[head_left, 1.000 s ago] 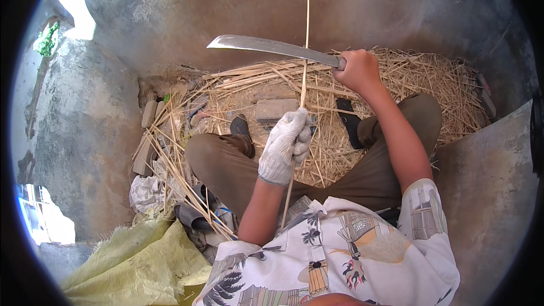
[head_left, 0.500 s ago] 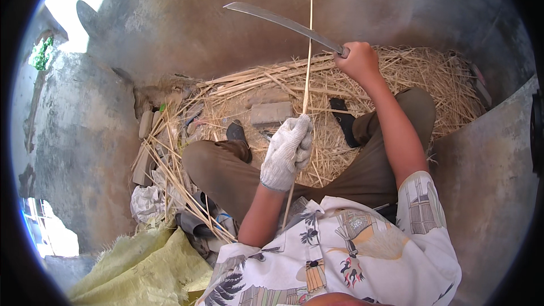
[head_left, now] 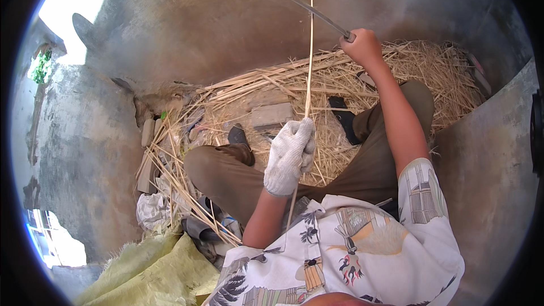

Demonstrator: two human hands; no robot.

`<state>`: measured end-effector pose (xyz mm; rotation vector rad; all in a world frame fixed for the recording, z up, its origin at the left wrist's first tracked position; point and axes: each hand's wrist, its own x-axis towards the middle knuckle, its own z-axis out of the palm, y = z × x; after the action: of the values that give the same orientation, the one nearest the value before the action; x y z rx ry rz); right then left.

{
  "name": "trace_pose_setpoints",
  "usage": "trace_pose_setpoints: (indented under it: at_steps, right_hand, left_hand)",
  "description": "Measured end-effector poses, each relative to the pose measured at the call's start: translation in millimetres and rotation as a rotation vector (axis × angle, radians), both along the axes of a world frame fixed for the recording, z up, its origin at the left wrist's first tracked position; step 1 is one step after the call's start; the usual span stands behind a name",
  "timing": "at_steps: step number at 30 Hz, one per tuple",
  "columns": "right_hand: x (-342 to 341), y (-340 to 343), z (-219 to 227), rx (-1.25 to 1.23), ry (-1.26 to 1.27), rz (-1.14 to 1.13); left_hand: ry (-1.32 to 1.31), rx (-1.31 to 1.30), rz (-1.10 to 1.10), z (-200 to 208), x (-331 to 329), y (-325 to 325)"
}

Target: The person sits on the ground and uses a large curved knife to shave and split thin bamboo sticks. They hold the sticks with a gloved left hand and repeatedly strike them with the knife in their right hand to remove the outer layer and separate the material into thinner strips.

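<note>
My left hand (head_left: 290,157), in a white knit glove, is closed around a long, thin pale strip (head_left: 309,73) that looks like bamboo. The strip stands nearly upright in the picture, and its lower end runs back past my wrist toward my shirt. My bare right hand (head_left: 364,49) grips the handle of a machete (head_left: 327,20) with a long, slightly curved blade. Seen almost edge-on, the blade slants up to the left and crosses the strip close to its far tip. Whether blade and strip touch, I cannot tell.
Shavings and split strips (head_left: 419,71) cover the ground around my crossed legs. A brick (head_left: 272,115) lies between my feet. More strips (head_left: 198,209) lean by my left knee, near a yellow-green woven sack (head_left: 153,275). Concrete walls (head_left: 226,28) close in ahead and on both sides.
My right hand has moved slightly farther away. The machete has turned from showing its flat side to nearly edge-on and crosses the strip nearer its tip. My left hand keeps its grip.
</note>
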<state>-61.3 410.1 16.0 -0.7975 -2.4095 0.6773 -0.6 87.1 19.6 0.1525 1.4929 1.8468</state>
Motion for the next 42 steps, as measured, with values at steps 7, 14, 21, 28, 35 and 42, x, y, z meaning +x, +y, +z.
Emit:
trace_pose_setpoints:
  at_steps: [7, 14, 21, 28, 35, 42]
  right_hand:
    - [5.5, -9.2, -8.5, 0.168, 0.009, 0.190]
    - [-12.6, 39.9, 32.4, 0.224, -0.061, 0.068]
    - [-7.7, 50.2, 15.2, 0.141, -0.041, 0.087]
    - [-2.6, 39.7, 14.4, 0.440, -0.156, 0.217]
    - [-15.5, 56.3, 12.0, 0.275, -0.177, 0.014]
    - [5.6, -4.8, 5.8, 0.389, -0.292, 0.229]
  left_hand:
    - [0.034, -0.044, 0.044, -1.4, -1.9, -4.0]
    - [0.099, -0.094, 0.021, 9.2, 3.3, -4.6]
    - [0.079, -0.142, 0.002, 6.2, -0.7, -0.7]
    - [0.049, -0.192, 0.013, 8.7, -4.2, 1.0]
    - [0.057, -0.200, -0.030, 12.1, -4.8, 7.3]
    - [-0.920, 0.663, -0.130, -27.6, -29.4, -13.4]
